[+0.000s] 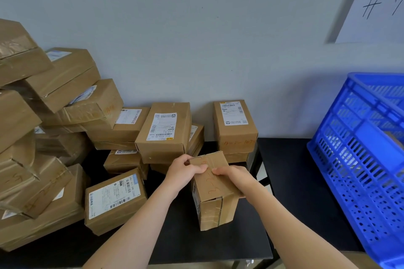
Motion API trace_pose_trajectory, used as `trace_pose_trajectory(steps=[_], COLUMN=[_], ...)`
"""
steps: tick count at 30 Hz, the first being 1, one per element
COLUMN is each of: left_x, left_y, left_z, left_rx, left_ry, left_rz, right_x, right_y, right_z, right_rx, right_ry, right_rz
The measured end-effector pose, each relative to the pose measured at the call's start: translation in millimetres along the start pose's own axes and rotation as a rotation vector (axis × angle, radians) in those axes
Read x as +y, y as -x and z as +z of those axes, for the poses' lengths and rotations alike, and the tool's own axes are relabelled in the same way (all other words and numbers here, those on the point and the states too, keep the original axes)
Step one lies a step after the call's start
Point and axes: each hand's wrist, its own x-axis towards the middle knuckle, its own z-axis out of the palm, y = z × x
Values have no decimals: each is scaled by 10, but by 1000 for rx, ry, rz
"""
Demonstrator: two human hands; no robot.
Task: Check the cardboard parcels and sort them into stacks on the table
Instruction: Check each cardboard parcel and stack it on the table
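Parcel [209, 189]: near middle of the desk [218, 244], between both my hands; the red scrawl on top is unreadable.
Left hand [183, 170]: fingers curled over its far left edge.
Right hand [234, 178]: gripping its right side, thumb hidden.
Heap [54, 137]: left, cut off by the frame.
Crate [358, 159]: blue, right, partly out of view.
Sheet [376, 6]: far right wall, writing cut off.

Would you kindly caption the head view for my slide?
Left hand and right hand grip a taped parcel at the black table.
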Motion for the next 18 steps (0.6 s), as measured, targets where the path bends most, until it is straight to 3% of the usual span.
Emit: trace_pose_trajectory(steps=[8,14,18], left_x=[17,-79,-98], left_y=[64,156,179], left_z=[-40,-159,-225], left_rx=[-67,-33,-56], left_ry=[-132,-163,-190], left_rz=[49,65,38], right_x=[-8,-112,-183], right_y=[82,265,332], right_z=[100,273,461], right_rx=[164,493,500], right_ry=[66,440,633], right_rz=[-46,-212,-209])
